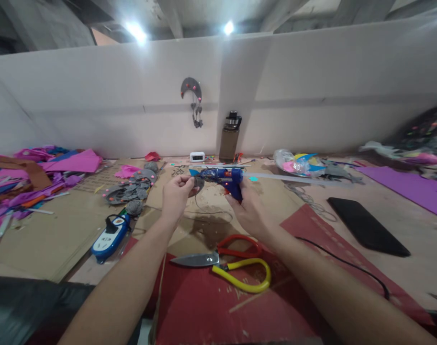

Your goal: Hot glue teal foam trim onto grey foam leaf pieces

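Note:
My right hand [249, 208] grips a blue hot glue gun [223, 178] by its handle, nozzle pointing left. A small red light shows on the gun's body. My left hand [175, 196] pinches a small grey felt piece [197, 182] right at the nozzle tip; a thin thread hangs from it. Both hands hover above brown cardboard [204, 211] in the middle of the table. Below them lie scissors [232, 262] with one red and one yellow handle loop, blades pointing left, on a red sheet [218, 302].
A blue and white power strip [109, 237] lies at left, near grey felt shapes [132, 191]. Pink and purple scraps [35, 177] pile at far left. A dark bottle [229, 136], small white clock [197, 156], plastic bag [299, 163], black flat object [367, 225], purple sheet [412, 184] and a cable [347, 263] are also present.

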`<state>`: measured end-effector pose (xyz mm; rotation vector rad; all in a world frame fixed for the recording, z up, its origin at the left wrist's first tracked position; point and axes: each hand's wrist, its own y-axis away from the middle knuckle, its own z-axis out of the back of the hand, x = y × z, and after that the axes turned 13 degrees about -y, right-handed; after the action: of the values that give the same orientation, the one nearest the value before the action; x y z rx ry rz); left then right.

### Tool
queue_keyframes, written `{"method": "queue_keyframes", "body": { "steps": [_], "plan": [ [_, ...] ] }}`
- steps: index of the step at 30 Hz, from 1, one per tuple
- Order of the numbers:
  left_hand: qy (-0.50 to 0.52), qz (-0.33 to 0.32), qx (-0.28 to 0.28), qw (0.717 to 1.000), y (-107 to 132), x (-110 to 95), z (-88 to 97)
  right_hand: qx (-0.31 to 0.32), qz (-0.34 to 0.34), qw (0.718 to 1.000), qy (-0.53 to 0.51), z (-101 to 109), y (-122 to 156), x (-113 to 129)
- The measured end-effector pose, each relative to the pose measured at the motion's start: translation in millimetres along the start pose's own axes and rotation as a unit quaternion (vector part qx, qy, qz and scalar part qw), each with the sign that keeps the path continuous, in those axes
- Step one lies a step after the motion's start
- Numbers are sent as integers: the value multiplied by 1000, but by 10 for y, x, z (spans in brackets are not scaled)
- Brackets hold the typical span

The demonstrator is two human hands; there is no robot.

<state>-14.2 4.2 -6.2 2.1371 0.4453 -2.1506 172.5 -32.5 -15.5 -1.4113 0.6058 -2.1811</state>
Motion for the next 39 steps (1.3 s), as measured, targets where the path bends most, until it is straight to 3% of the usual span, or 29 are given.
{"method": "queue_keyframes", "body": {
  "steps": [23, 27, 31, 34, 36, 39],
  "plan": [
    [13, -20, 0, 1000, 7, -28, 14, -43, -1, 999, 0, 61, -21, -8],
    [19, -13, -16, 1000, -7, -24, 22, -53, -103, 992, -47, 69, -86, -187],
    [24, -19, -18, 999, -27, -13, 27, -9, -249, 963, -101, 67, -151, -515],
    [25, -24, -20, 999, -39, -11, 31, 27, -310, 948, -65, 119, -177, -719],
    [21, -29, -19, 999, -47, -6, 37, 26, -279, 960, 23, 187, -179, -766],
    [8, -46, -20, 999, -50, 6, 42, -45, -173, 972, 152, 260, -167, -673]
  ]
}}
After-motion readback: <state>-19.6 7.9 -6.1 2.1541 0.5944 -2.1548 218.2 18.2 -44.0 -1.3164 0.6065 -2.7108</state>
